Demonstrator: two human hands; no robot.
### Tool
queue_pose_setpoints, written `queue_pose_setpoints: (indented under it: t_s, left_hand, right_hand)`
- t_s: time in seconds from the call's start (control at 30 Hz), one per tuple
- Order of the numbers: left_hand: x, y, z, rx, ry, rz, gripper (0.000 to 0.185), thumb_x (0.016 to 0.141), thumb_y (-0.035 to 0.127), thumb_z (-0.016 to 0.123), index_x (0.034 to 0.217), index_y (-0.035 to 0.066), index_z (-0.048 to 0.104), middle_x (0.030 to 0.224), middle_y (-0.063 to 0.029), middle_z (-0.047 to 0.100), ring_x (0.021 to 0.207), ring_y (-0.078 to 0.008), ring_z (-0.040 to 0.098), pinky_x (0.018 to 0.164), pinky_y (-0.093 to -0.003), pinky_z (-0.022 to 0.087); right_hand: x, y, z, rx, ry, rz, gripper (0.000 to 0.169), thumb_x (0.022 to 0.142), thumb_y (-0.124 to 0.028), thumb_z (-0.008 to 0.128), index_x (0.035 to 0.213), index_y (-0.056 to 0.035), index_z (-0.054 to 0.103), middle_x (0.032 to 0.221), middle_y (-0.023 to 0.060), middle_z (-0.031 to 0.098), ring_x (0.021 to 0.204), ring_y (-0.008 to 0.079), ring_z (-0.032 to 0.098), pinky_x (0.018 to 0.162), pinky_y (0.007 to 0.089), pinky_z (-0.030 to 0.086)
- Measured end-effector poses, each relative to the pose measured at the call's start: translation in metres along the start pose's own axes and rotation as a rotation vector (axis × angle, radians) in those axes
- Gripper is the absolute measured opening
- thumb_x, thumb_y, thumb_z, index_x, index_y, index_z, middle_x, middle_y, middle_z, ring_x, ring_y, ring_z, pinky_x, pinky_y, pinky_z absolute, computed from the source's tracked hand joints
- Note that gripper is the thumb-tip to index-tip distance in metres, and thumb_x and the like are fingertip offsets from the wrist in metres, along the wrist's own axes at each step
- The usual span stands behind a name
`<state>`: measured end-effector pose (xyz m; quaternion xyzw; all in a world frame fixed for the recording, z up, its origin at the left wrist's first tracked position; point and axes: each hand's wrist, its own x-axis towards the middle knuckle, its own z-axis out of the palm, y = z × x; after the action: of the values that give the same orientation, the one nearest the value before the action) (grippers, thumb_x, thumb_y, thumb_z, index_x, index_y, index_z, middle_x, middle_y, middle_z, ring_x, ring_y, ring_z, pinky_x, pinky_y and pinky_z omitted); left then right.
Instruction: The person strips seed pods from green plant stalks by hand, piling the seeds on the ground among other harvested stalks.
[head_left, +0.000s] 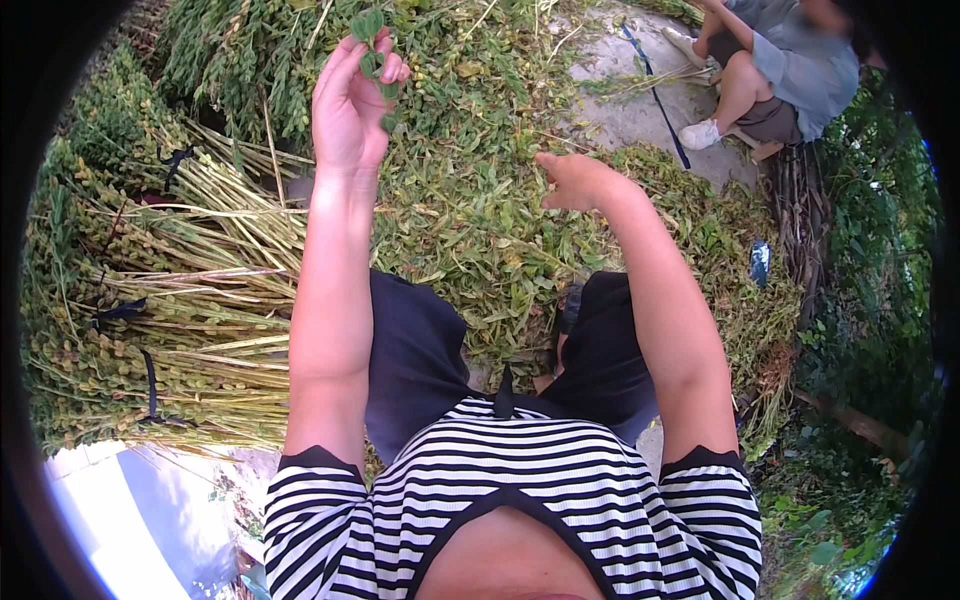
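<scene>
In the head view, my left hand (352, 112) is raised at the upper left, gripping a leafy green stem (367, 64) between thumb and fingers. Rounded leaves stick out above the fingertips and hang along the palm. My right hand (581, 182) hovers to the right over a thick layer of loose green and yellowing leaves (465, 187). Its thumb and fingers are apart, and I see nothing between them. The leaf layer spreads across the ground in front of my knees.
Bundles of cut stalks (217, 300), tied with dark strips (152, 382), lie at the left. At the upper right a person (780, 75) sits low near bare ground (615, 127) crossed by a dark blue strap (654, 94). Dense foliage (862, 262) borders the right side.
</scene>
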<state>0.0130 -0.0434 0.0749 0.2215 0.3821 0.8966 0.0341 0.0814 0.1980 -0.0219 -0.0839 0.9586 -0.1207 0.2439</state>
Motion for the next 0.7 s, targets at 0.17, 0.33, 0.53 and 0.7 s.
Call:
queue_pose_setpoints:
  t_s: [0.17, 0.33, 0.53, 0.7]
  left_hand:
    - [0.004, 0.005, -0.016, -0.276, 0.020, 0.054, 0.023, 0.093, 0.011, 0.040, 0.108, -0.005, 0.046, 0.086, -0.0061, 0.044, 0.073, -0.0147, 0.044, 0.074, -0.0304, 0.039]
    - [0.005, 0.010, -0.043, -0.430, 0.083, 0.091, 0.022, 0.094, 0.013, 0.040, 0.107, -0.004, 0.047, 0.083, -0.0057, 0.047, 0.072, -0.0140, 0.046, 0.073, -0.0295, 0.042]
    - [0.017, 0.013, -0.071, -0.154, 0.432, 0.278, 0.022, 0.097, 0.013, 0.038, 0.107, -0.001, 0.051, 0.094, -0.0099, 0.059, 0.083, -0.0181, 0.058, 0.077, -0.0299, 0.050]
    - [0.017, 0.014, -0.090, 0.038, 0.686, 0.272, 0.021, 0.098, 0.015, 0.038, 0.106, 0.001, 0.051, 0.104, -0.0129, 0.061, 0.094, -0.0215, 0.063, 0.076, -0.0280, 0.054]
  right_hand:
    - [0.031, -0.006, 0.074, -0.072, -0.435, -0.197, 0.062, 0.068, -0.020, 0.072, 0.125, -0.0096, 0.049, 0.110, 0.0103, 0.062, 0.100, 0.0279, 0.059, 0.086, 0.0377, 0.046]
    - [0.046, 0.021, 0.115, 0.107, -0.547, -0.227, 0.030, 0.071, -0.024, 0.071, 0.094, -0.0080, 0.062, 0.088, 0.0085, 0.064, 0.082, 0.0241, 0.060, 0.071, 0.0380, 0.046]
    - [0.021, 0.015, 0.064, 0.130, -0.269, -0.114, 0.025, 0.075, -0.025, 0.063, 0.095, -0.0110, 0.064, 0.087, 0.0112, 0.066, 0.083, 0.0239, 0.062, 0.073, 0.0372, 0.047]
    - [-0.024, 0.021, 0.009, 0.242, 0.241, -0.088, 0.023, 0.079, -0.022, 0.061, 0.096, -0.0070, 0.063, 0.079, 0.0117, 0.066, 0.075, 0.0250, 0.063, 0.071, 0.0362, 0.048]
